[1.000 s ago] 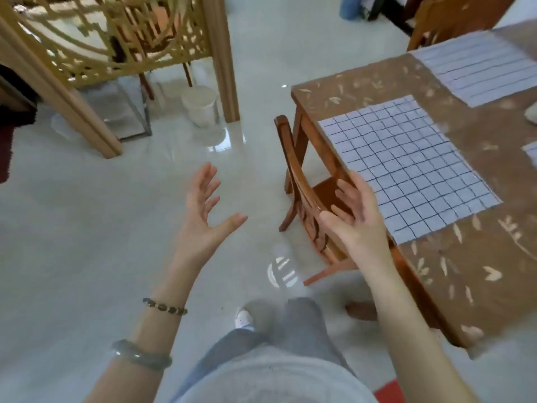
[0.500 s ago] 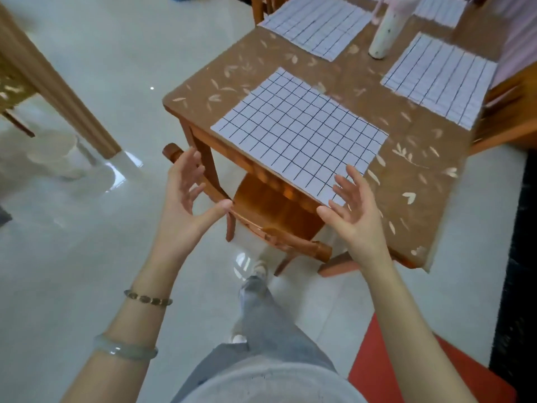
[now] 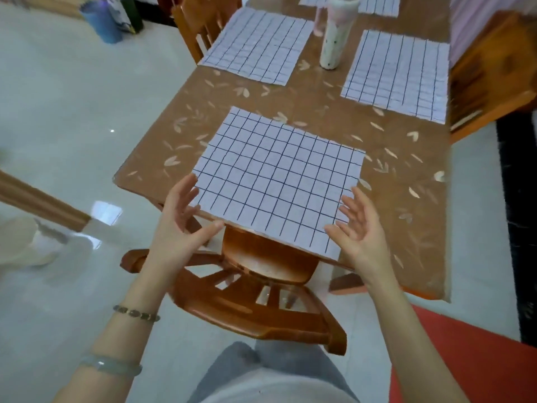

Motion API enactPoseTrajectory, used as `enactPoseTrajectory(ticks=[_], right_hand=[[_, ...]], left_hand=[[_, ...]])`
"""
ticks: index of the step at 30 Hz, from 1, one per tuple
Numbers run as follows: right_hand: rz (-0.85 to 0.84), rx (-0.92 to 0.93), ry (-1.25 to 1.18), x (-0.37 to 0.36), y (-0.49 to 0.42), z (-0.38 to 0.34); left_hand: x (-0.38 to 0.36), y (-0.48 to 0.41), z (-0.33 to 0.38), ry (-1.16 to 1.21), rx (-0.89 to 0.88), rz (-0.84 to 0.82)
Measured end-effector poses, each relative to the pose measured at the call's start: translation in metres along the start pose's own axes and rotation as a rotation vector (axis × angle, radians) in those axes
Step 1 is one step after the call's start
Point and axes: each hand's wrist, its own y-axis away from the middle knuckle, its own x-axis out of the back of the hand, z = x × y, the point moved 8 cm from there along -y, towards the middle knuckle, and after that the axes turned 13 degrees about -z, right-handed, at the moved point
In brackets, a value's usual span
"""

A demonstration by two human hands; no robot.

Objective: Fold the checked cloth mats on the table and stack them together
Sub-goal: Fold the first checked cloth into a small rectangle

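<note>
The nearest white checked cloth mat [image 3: 276, 181] lies flat on the brown table [image 3: 406, 175], its near edge hanging over. Both grips are wide open and empty: left hand [image 3: 178, 225] by its lower-left corner, right hand [image 3: 359, 231] by its lower-right corner, equally close.

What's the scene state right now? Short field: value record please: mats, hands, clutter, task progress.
mats_visible: four, all flat and unfolded, none stacked
nearest_mat: near edge of the table, overhanging slightly
far_left_mat: flat
far_right_mat: flat
back_mat: mostly out of frame
left_hand: open, at nearest mat's left near corner, no grip
right_hand: open, at right near corner, no grip
clutter: bottle upright between the far mats
chair: pushed in under the near table edge
progress: no fold started
</note>
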Motion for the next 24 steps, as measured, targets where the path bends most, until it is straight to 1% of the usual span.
enactPoseTrajectory(ticks=[6,10,13,17,20,24], right_hand=[[0.028,-0.038,0.021,0.019,-0.039,0.0],[0.029,-0.046,0.039,0.031,-0.066,-0.003],[0.023,-0.06,0.104,0.04,-0.093,-0.001],[0.055,-0.153,0.162,0.056,-0.131,0.025],[0.104,-0.263,0.202,0.07,-0.161,0.055],[0.191,-0.394,0.364,0.102,-0.201,0.098]], left_hand=[[0.015,-0.055,-0.009,-0.022,0.024,-0.064],[0.019,-0.096,-0.017,-0.094,0.101,-0.181],[0.027,-0.128,-0.025,-0.176,0.121,-0.243],[0.029,-0.182,-0.05,-0.272,0.177,-0.341],[0.029,-0.233,-0.08,-0.39,0.224,-0.42],[0.027,-0.304,-0.121,-0.571,0.28,-0.466]])
